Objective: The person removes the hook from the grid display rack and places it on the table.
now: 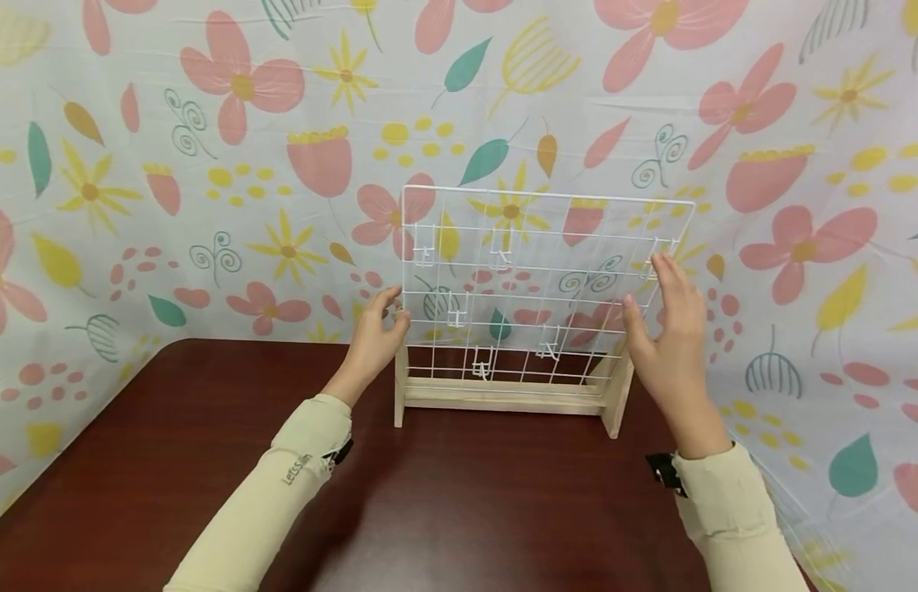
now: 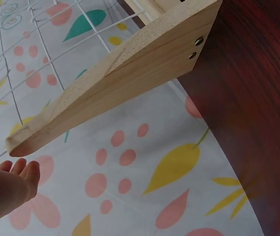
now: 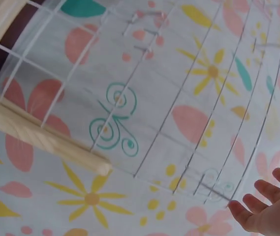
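A white wire grid panel [image 1: 547,194] leans back in a pale wooden stand [image 1: 503,403]. Several small white wire hooks [image 1: 482,367] hang on it at different heights. Beside the grid's left edge is my left hand [image 1: 373,333], thumb and fingers apart. In the left wrist view its fingers lie just past the tip of the wooden side piece [image 2: 115,73]; contact is unclear. My right hand [image 1: 673,345] is at the right edge, fingers extended and spread. In the right wrist view one fingertip [image 3: 237,209] meets or nearly meets the end of a wire.
The stand is on a dark red-brown table [image 1: 444,493], near its back edge. Close behind hangs a white cloth [image 1: 266,181] printed with flowers and leaves, which also runs along both sides. Each wrist wears a black strap [image 1: 666,473] over a cream sleeve.
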A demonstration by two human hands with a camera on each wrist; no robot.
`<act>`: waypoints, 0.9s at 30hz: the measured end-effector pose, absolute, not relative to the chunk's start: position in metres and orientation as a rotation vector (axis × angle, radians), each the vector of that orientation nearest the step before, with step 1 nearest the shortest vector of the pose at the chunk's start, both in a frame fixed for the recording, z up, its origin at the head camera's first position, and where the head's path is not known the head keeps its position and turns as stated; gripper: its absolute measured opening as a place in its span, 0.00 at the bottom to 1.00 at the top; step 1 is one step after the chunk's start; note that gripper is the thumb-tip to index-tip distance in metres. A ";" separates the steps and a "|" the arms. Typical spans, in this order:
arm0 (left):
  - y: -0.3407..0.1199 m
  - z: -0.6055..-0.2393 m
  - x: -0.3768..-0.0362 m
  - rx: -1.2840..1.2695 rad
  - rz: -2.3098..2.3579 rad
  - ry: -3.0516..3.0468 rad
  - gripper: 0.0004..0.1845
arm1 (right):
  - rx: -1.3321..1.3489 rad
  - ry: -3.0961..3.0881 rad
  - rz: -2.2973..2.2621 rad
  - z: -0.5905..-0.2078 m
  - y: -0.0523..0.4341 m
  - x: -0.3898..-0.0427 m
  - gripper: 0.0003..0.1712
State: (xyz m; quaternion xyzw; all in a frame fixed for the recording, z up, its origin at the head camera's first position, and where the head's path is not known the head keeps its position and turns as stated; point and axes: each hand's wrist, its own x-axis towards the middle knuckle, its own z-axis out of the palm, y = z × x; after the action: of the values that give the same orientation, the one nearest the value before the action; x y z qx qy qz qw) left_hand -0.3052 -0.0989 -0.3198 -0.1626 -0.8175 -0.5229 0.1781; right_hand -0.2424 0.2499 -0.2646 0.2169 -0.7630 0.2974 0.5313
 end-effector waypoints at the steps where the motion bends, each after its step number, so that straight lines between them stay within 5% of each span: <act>1: -0.099 -0.320 -0.306 -0.461 -1.492 -2.311 0.26 | 0.501 -1.823 0.720 -0.263 0.252 -0.244 0.30; 13: -0.098 -0.327 -0.312 -0.440 -1.638 -2.308 0.29 | 0.158 -2.000 0.977 -0.256 0.273 -0.255 0.31; 27: -0.097 -0.339 -0.316 -0.385 -1.734 -2.239 0.25 | 0.083 -1.886 1.066 -0.261 0.274 -0.270 0.18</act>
State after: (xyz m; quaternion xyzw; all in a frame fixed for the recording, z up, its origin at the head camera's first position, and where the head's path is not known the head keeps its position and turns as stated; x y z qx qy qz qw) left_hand -0.3164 -0.0968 -0.3395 -0.1334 -0.7756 -0.6005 0.1413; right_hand -0.2703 0.2745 -0.2609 0.0338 -0.7688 0.4347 0.4678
